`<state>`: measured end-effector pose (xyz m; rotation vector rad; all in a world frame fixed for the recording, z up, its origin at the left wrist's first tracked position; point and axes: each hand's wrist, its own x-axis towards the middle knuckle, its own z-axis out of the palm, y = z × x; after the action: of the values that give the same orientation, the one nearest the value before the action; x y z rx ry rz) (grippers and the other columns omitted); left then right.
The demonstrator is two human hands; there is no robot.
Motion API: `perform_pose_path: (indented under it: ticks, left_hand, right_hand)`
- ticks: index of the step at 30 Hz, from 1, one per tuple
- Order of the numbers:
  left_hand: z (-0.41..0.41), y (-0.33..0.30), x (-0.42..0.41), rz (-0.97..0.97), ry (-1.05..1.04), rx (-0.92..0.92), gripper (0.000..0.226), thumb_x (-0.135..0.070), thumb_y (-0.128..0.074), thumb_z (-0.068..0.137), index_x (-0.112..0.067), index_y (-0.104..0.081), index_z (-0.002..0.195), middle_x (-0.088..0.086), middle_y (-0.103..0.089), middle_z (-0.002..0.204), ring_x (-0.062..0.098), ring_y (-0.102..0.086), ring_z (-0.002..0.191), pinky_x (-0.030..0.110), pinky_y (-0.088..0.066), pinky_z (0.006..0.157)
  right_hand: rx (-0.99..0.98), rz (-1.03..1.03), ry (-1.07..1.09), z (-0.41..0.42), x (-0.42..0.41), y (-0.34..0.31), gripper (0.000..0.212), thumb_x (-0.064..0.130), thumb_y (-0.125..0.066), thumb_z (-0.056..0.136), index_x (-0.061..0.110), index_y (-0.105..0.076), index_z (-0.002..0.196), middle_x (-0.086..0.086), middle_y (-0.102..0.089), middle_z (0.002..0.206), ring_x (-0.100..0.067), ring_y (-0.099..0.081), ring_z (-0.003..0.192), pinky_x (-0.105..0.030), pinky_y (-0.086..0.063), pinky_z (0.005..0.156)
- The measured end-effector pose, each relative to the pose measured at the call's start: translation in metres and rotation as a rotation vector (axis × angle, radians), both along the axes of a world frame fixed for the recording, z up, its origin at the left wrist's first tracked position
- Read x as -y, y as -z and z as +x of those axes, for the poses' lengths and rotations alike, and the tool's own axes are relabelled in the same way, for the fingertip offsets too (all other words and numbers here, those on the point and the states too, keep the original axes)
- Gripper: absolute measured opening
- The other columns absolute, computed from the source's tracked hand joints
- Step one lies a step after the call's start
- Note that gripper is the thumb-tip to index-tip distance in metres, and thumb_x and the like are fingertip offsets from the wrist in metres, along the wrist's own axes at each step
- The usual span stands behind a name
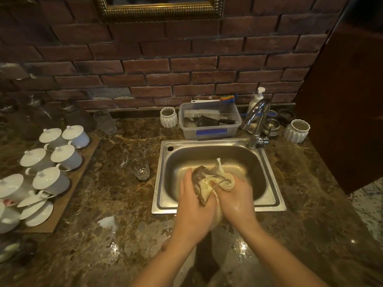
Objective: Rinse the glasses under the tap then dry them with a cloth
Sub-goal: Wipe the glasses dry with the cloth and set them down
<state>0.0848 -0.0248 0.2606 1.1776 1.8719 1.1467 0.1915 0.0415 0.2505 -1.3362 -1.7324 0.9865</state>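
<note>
Over the near rim of the steel sink (163,181), the left hand (193,206) grips a clear glass (202,183), tilted with its mouth toward three o'clock. The right hand (236,200) clutches a cream cloth (226,182) stuffed into that mouth. A second glass (140,168) stands upright on the marble counter (99,204) at nine o'clock of the basin, near it. The tap (257,119) rises at the sink's one o'clock corner.

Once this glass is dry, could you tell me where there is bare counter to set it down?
Bare counter lies between the wooden board of lidded cups and the sink, beside the empty glass. The strip right of the sink is free too. Behind the sink, the plastic tub and tap crowd it.
</note>
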Motion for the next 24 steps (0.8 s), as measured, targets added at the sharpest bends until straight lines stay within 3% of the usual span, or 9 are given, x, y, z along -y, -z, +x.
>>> perform_pose_path:
  ticks: [4,7,10,13,15,18,20,22,24]
  left_hand:
    - [-0.008,0.014,-0.002,0.118,-0.022,0.059,0.074,-0.029,-0.065,0.091,-0.02,-0.028,0.155,-0.007,-0.043,0.139,-0.015,-0.046,0.122,0.0,-0.035,0.097]
    - [-0.015,0.017,-0.002,0.078,0.012,-0.102,0.047,-0.024,-0.062,0.1,-0.032,-0.035,0.137,-0.01,-0.044,0.124,-0.017,-0.048,0.112,-0.002,-0.034,0.089]
    - [-0.017,0.02,0.003,-0.026,0.05,-0.236,0.025,-0.023,-0.052,0.104,-0.032,-0.038,0.121,-0.013,-0.046,0.113,0.0,-0.057,0.101,0.014,-0.041,0.077]
    - [-0.02,0.019,0.005,-0.088,0.125,-0.262,0.025,-0.012,-0.05,0.097,-0.02,-0.046,0.12,-0.001,-0.051,0.114,0.022,-0.058,0.105,0.035,-0.046,0.086]
    - [-0.017,0.01,0.004,-0.148,0.182,-0.301,0.027,-0.013,-0.051,0.096,-0.017,-0.045,0.122,0.003,-0.051,0.118,0.026,-0.058,0.108,0.036,-0.044,0.084]
    - [-0.009,-0.007,-0.003,-0.347,0.254,-0.476,0.035,-0.02,-0.054,0.095,-0.011,-0.044,0.127,0.009,-0.052,0.126,0.031,-0.06,0.114,0.035,-0.044,0.086]
    - [-0.007,-0.016,-0.008,-0.434,0.29,-0.6,0.043,-0.026,-0.057,0.092,-0.008,-0.045,0.129,0.011,-0.053,0.13,0.031,-0.059,0.117,0.037,-0.047,0.092]
    - [-0.01,-0.019,-0.013,-0.403,0.298,-0.548,0.047,-0.031,-0.06,0.09,-0.013,-0.044,0.131,0.009,-0.049,0.13,0.03,-0.058,0.117,0.039,-0.048,0.094]
    - [-0.012,-0.016,-0.012,-0.288,0.272,-0.323,0.055,-0.027,-0.061,0.088,-0.023,-0.037,0.137,0.0,-0.042,0.128,0.025,-0.057,0.117,0.04,-0.05,0.097]
  right_hand:
    - [-0.224,-0.367,0.018,-0.013,0.024,0.001,0.027,0.006,-0.057,0.097,0.025,-0.077,0.097,0.01,-0.078,0.087,0.0,-0.071,0.08,-0.013,-0.054,0.065]
    - [-0.233,-0.45,-0.036,-0.012,0.029,0.007,0.026,0.011,-0.055,0.101,0.026,-0.076,0.098,0.014,-0.078,0.086,0.002,-0.071,0.081,-0.009,-0.05,0.064]
    - [-0.009,-0.343,-0.128,-0.007,0.019,0.012,0.015,0.018,-0.063,0.097,0.027,-0.075,0.097,0.01,-0.077,0.089,-0.002,-0.07,0.084,-0.014,-0.053,0.069]
    - [0.361,-0.07,-0.218,0.0,0.009,0.014,0.01,0.015,-0.06,0.093,0.019,-0.068,0.098,0.003,-0.073,0.089,-0.018,-0.069,0.083,-0.029,-0.054,0.07]
    - [0.522,0.142,-0.263,0.001,0.006,0.011,0.015,0.01,-0.06,0.088,0.016,-0.065,0.1,-0.003,-0.072,0.089,-0.024,-0.068,0.083,-0.029,-0.047,0.066]
    - [0.726,0.403,-0.349,-0.006,0.007,0.006,0.028,0.018,-0.084,0.061,0.018,-0.066,0.082,0.001,-0.068,0.072,-0.02,-0.067,0.069,-0.027,-0.047,0.054]
    - [0.721,0.474,-0.353,-0.007,0.007,0.01,0.039,0.021,-0.09,0.044,0.021,-0.063,0.073,0.004,-0.064,0.062,-0.018,-0.063,0.06,-0.025,-0.046,0.045]
    - [0.574,0.426,-0.295,-0.002,0.002,0.014,0.03,0.015,-0.084,0.058,0.022,-0.065,0.082,0.005,-0.067,0.07,-0.019,-0.064,0.068,-0.028,-0.049,0.051]
    - [0.366,0.259,-0.178,0.006,-0.001,0.012,0.019,0.01,-0.073,0.077,0.023,-0.07,0.091,0.009,-0.071,0.079,-0.011,-0.064,0.073,-0.025,-0.048,0.06]
